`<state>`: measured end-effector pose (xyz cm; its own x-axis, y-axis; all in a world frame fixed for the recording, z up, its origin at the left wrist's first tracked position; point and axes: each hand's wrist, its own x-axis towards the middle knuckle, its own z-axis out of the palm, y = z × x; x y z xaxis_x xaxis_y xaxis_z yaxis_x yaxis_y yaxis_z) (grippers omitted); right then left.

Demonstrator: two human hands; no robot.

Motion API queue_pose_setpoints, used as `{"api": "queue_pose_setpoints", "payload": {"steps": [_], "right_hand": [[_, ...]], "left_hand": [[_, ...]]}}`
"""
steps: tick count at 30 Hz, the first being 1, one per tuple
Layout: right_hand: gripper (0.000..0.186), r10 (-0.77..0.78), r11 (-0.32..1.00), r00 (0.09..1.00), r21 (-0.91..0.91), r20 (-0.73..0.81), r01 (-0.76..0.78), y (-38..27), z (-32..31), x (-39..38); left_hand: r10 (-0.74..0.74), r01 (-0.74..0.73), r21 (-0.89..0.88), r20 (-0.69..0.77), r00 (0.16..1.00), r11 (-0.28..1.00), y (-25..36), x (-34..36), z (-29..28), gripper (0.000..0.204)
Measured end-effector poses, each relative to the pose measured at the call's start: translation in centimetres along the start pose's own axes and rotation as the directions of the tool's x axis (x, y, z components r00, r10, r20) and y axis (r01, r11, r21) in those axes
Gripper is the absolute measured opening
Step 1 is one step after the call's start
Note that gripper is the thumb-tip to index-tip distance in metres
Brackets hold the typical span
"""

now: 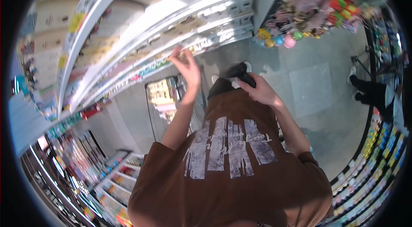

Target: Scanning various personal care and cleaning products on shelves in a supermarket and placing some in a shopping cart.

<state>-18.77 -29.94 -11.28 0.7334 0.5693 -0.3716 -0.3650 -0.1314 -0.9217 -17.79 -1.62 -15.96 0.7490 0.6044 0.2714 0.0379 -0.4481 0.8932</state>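
My right hand [262, 92] is wrapped round the handle of a black handheld barcode scanner [237, 71], held in front of my waist with its head turned to the left. My left hand [189, 72] is raised at the front of a white shelf unit [163, 34]. Its fingers look spread, though slightly blurred, and I see nothing held in them. Rows of small boxed goods stand on the shelf tiers behind those fingertips. Below my left forearm is a dark wire-framed cart [150, 109] with yellow and white packages [162, 94] in it.
Plush toys and bright hanging trinkets [285, 38] crowd a rack at the far right of the shelves. Another person [375, 96] in dark trousers stands at the right edge. Curved shelves of small packages [373, 158] line the lower right. A grey tiled floor [309, 85] lies between.
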Motion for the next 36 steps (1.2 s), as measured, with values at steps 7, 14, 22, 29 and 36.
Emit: {"api": "queue_pose_setpoints", "payload": {"steps": [7, 14, 22, 29, 36], "right_hand": [[0.056, 0.278, 0.904, 0.943, -0.382, 0.183, -0.192, 0.3, 3.2, 5.1], [0.046, 0.361, 0.772, 0.836, -0.635, 0.413, -0.019, -2.9, 12.1, 12.2], [0.046, 0.475, 0.7, 0.768, -0.713, 0.429, -0.035, -6.4, 24.0, 13.0], [0.042, 0.52, 0.651, 0.782, -0.752, 0.344, -0.102, -1.7, 27.2, 9.7], [0.04, 0.597, 0.517, 0.788, -0.823, 0.151, -0.235, -1.5, 31.0, 8.7]], "left_hand": [[-0.611, 0.597, 0.138, 0.246, 0.752, 0.79, -9.8, -20.5, -11.3, 0.017], [-0.788, 0.775, -0.173, -0.252, 0.562, 0.608, -14.5, -29.5, -21.2, 0.018], [-0.674, 0.899, 0.025, -0.652, 0.347, 0.438, -23.5, -38.8, -28.8, 0.037], [-0.631, 0.984, 0.1, -0.757, 0.17, 0.145, -32.5, -37.5, -36.6, 0.063], [-0.676, 0.967, 0.116, -0.733, -0.072, -0.228, -43.5, -36.1, -42.5, 0.096]]}}
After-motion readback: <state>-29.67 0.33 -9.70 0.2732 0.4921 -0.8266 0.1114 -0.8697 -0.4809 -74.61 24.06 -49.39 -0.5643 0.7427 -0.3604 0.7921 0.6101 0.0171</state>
